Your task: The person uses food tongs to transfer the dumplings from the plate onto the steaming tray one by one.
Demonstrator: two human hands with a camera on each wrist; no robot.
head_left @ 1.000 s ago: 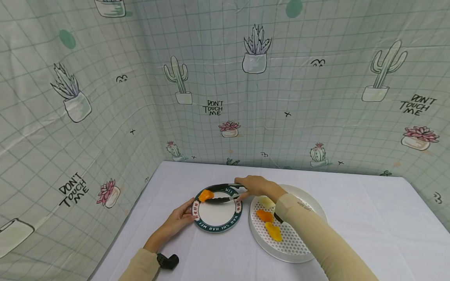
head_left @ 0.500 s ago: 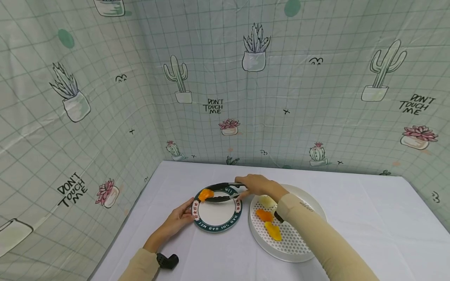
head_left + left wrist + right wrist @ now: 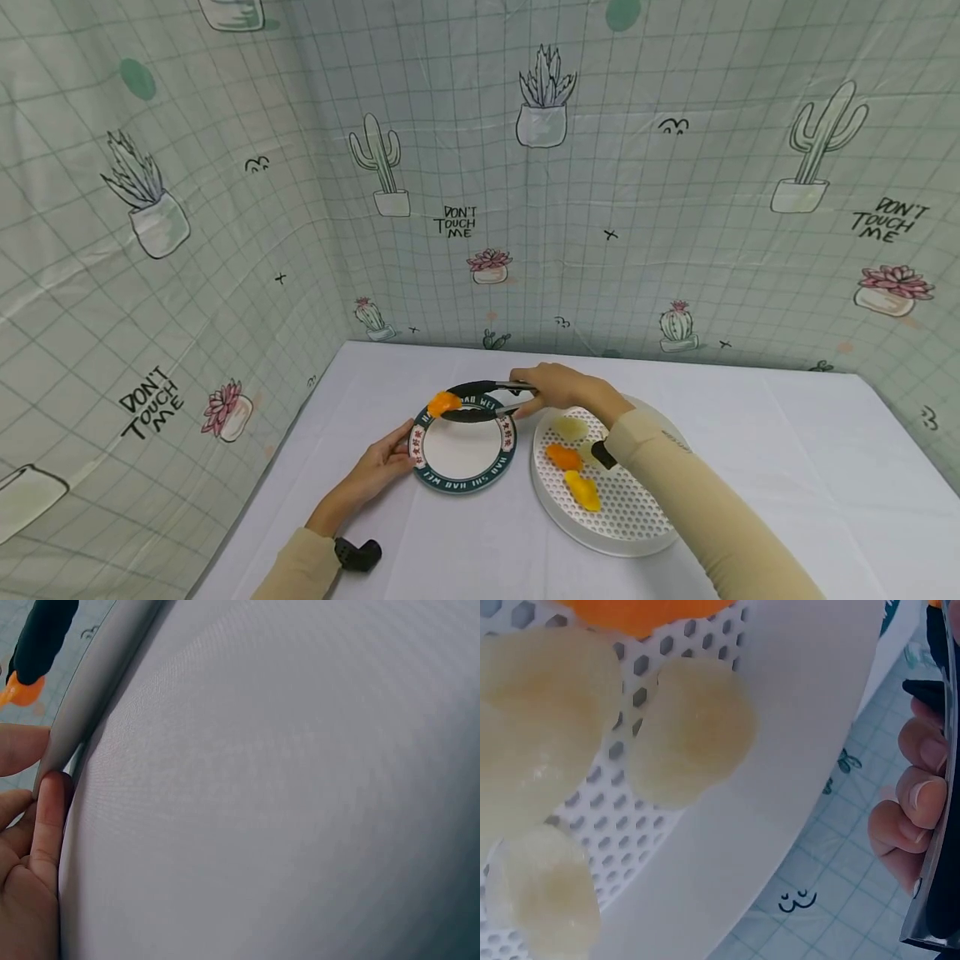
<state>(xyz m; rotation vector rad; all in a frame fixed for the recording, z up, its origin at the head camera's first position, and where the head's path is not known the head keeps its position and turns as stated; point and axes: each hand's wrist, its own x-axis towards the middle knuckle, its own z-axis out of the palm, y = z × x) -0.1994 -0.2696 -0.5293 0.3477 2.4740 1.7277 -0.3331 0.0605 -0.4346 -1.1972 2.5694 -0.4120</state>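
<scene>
My left hand (image 3: pixel 381 463) holds the left rim of a round white plate (image 3: pixel 463 486) with a dark green lettered border. In the left wrist view, the thumb is above the rim (image 3: pixel 105 664) and a finger beneath it. My right hand (image 3: pixel 561 388) grips black-tipped metal tongs (image 3: pixel 477 414) over the plate's far side. At the tongs' tips is a soft-looking orange piece (image 3: pixel 444 404); the left wrist view shows the orange piece (image 3: pixel 25 688) against a dark tip, apart from the rim. The right wrist view has curled fingers (image 3: pixel 919 799) around the tongs' handle.
Right of the plate stands a round white perforated tray (image 3: pixel 588 533). It bears an orange piece (image 3: pixel 564 457), a yellow piece (image 3: pixel 582 492) and several pale translucent pieces (image 3: pixel 694 731). My right forearm (image 3: pixel 697 492) crosses above it. A patterned cloth (image 3: pixel 600 183) hangs behind the table.
My right hand has shifted slightly right and away from me, lifting the tongs and orange piece off the plate's rim area. The left hand keeps its hold on the plate.
</scene>
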